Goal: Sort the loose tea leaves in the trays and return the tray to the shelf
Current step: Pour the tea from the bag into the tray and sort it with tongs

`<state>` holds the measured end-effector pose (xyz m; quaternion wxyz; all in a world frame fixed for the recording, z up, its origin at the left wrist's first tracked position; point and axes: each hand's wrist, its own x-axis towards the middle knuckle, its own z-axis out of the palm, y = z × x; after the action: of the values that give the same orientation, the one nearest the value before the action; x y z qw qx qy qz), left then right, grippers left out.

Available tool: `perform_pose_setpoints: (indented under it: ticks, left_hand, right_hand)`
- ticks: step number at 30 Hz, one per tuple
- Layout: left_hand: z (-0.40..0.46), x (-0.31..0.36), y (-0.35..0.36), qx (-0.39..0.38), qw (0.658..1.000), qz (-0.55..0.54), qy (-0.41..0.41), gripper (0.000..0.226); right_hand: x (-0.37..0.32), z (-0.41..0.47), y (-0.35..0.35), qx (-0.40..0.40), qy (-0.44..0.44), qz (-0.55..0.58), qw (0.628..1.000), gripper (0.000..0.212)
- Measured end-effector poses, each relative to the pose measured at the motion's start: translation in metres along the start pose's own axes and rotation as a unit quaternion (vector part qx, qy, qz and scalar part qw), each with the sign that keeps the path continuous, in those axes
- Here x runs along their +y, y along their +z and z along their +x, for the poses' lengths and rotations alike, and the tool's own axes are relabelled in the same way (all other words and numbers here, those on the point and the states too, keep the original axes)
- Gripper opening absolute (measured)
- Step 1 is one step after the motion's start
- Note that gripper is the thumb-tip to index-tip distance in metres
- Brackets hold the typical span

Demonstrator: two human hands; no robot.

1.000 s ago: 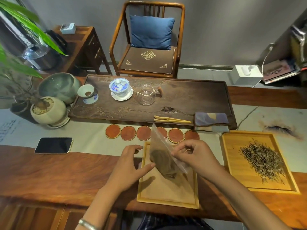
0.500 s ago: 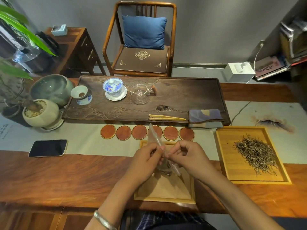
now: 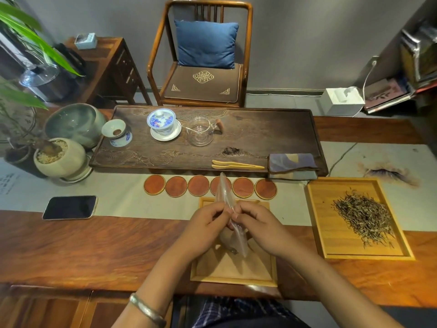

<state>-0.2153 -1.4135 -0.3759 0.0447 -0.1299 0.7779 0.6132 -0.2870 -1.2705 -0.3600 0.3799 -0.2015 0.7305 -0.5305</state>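
Over the glossy grained wooden surface [image 3: 94, 245], left hand [image 3: 208, 229] and right hand [image 3: 257, 229] pinching a crinkly clear plastic bag [image 3: 224, 190] above a pale rectangular bamboo tray [image 3: 236, 268]; wiry tea leaves [image 3: 364, 218] heaping nearby.

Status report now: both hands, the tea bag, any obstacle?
Left hand and right hand pinch clear bag over near tray. Right tray holds loose tea. Nothing in the way.

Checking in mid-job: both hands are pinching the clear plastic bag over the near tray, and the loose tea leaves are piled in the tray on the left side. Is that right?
Not quite. The head view shows the loose tea leaves piled in the tray on the right side, not the left. The rest holds: the left hand and right hand both pinch the clear plastic bag over the near tray.
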Motion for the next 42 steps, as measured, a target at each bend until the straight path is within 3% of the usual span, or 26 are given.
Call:
perform_pose_setpoints:
  ticks: [8, 12, 15, 23, 28, 31, 34, 36, 40, 42]
  left_hand:
    - [-0.005, 0.006, -0.004, 0.000, 1.000, 0.029, -0.003, 0.028]
    - [-0.011, -0.002, -0.028, 0.062, 0.996, 0.043, -0.045, 0.034]
    - [-0.015, -0.003, -0.040, 0.069, 0.991, 0.110, -0.033, 0.036]
    - [-0.011, 0.002, -0.027, 0.060, 0.991, 0.115, -0.022, 0.031]
    - [-0.012, -0.003, -0.031, 0.064, 0.991, 0.111, -0.035, 0.030]
    - [-0.012, -0.003, -0.036, 0.074, 0.991, 0.106, -0.042, 0.032]
    - [-0.012, -0.006, -0.036, 0.069, 0.992, 0.096, -0.032, 0.036]
    - [-0.013, -0.008, -0.034, 0.062, 0.994, 0.087, -0.024, 0.039]
    - [-0.015, -0.011, -0.031, 0.049, 0.997, 0.063, -0.015, 0.035]
    - [-0.015, -0.012, -0.030, 0.033, 0.998, 0.061, -0.011, 0.033]
  right_hand:
    - [0.002, -0.003, 0.003, 0.045, -0.006, -0.011, 0.999, 0.026]
    - [0.010, -0.007, -0.027, 0.164, 0.049, 0.038, 0.984, 0.030]
    - [0.016, -0.013, -0.046, 0.174, 0.010, -0.078, 0.982, 0.030]
    - [0.009, -0.006, -0.034, 0.192, -0.025, -0.293, 0.936, 0.030]
    - [0.005, 0.004, -0.036, 0.233, -0.043, -0.320, 0.917, 0.028]
    - [0.008, 0.000, -0.046, 0.228, -0.046, -0.280, 0.931, 0.030]
    - [0.021, -0.018, -0.044, 0.155, -0.055, -0.127, 0.978, 0.040]
    - [0.044, -0.032, -0.038, 0.115, -0.030, -0.083, 0.989, 0.056]
    - [0.102, -0.036, -0.009, 0.053, 0.059, -0.195, 0.978, 0.110]
    - [0.120, -0.021, 0.008, 0.057, 0.044, -0.210, 0.975, 0.114]
